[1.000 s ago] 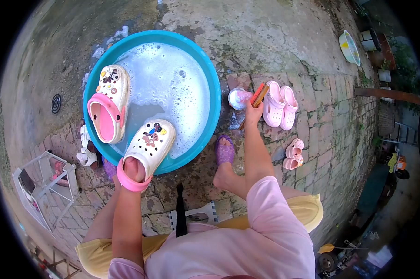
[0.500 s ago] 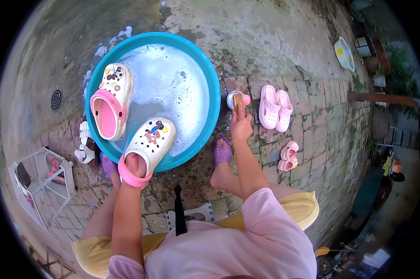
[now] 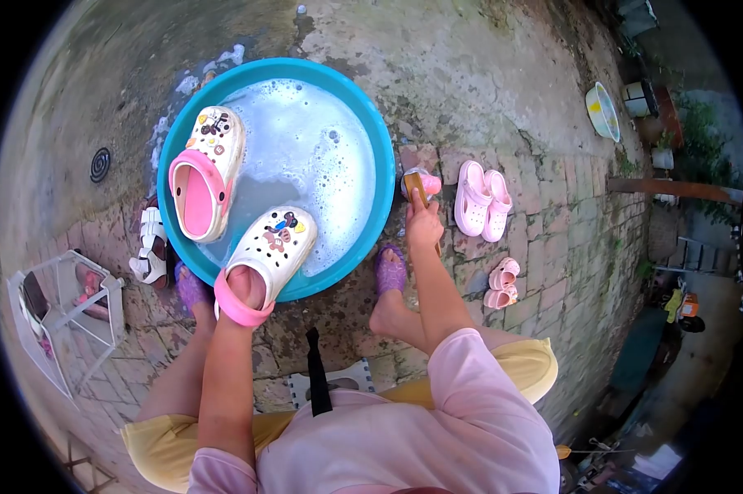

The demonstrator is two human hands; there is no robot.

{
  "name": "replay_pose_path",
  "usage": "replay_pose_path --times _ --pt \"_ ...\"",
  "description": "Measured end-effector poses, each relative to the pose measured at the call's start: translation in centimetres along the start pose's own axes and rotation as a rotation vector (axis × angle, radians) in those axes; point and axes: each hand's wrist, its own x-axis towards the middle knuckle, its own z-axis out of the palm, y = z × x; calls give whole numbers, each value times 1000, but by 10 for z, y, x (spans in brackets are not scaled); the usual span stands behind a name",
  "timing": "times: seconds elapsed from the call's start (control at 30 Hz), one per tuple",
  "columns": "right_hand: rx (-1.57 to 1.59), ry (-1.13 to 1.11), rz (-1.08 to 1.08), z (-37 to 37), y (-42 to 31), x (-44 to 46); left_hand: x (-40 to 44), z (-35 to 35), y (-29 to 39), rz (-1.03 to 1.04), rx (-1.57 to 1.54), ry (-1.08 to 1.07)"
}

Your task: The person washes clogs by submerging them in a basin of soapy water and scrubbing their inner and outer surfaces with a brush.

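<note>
My left hand [image 3: 246,286] is inside a white clog [image 3: 274,247] with a pink strap and charms, at the near edge of the teal basin [image 3: 381,156]; its fingers are hidden in the shoe. A second white clog [image 3: 211,169] rests on the basin's left side, over soapy water [image 3: 322,173]. My right hand [image 3: 423,224] is closed round a wooden-backed brush [image 3: 413,188]. The brush is over a small container with pink on it [image 3: 429,183], right of the basin, and its bristles are hidden.
Pink clogs [image 3: 473,200] and smaller pink shoes [image 3: 501,284] stand at the right. White sandals [image 3: 151,247] and a white rack [image 3: 67,317] are at the left. A coil [image 3: 100,165] lies far left, a pale bowl [image 3: 603,112] far right.
My right hand has moved left and down from beside the pink clogs, and the brush has turned over onto the container. My left hand remains in the clog. The view has shifted slightly.
</note>
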Motion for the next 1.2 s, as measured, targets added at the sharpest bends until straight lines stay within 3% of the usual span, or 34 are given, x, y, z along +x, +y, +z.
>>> replay_pose_path --times 0.1,0.2,0.23,0.3,0.33,0.4,0.43,0.5,0.6,0.67,0.73,0.77,0.8,0.87,0.93,1.0,1.07,1.2 --pt "14 33 19 -12 -3 -2 1 8 0 32 74 -20" --pt "88 75 106 -18 0 -4 3 11 -1 -6 -183 -143" --pt "590 137 86 -12 3 -2 2 13 -1 -10 -196 -121" --pt "1412 -142 372 -23 15 -5 2 13 -2 -8 -218 -105" --pt "1408 -139 362 -37 21 -11 4 11 -4 -2 -179 -91" --pt "2115 -855 388 -64 29 -26 5 10 -4 10 -144 -82" --pt "2110 -859 378 -77 25 -36 4 15 -3 19 -149 -67" --pt "2248 -1079 326 -102 15 -57 -2 26 -3 81 42 -50" --pt "2171 -1220 267 -122 -2 -83 -4 33 -2 107 74 -74" --pt "1925 -1179 212 -126 -13 -99 1 24 -3 -7 -266 -140" --pt "1479 -993 -31 -152 -36 -120 -8 30 -1 84 -12 -153" --pt "1486 -1021 -38 -150 -43 -132 -5 23 -6 37 -243 -200" --pt "1242 -768 -333 -148 -47 -146 -12 31 -5 57 -177 -130" --pt "983 -514 -600 -156 -54 -173 -27 31 -15 22 -161 -46" --pt "693 -497 -542 -176 -67 -195 -48 38 -17 28 -219 -14" --pt "765 -538 -517 -186 -78 -205 -59 34 -22 9 -272 -53" --pt "517 -488 -573 -194 -86 -211 -62 29 -25 -12 -280 -42" --pt "421 -497 -676 -187 -105 -224 -74 26 -25 44 -159 -71"
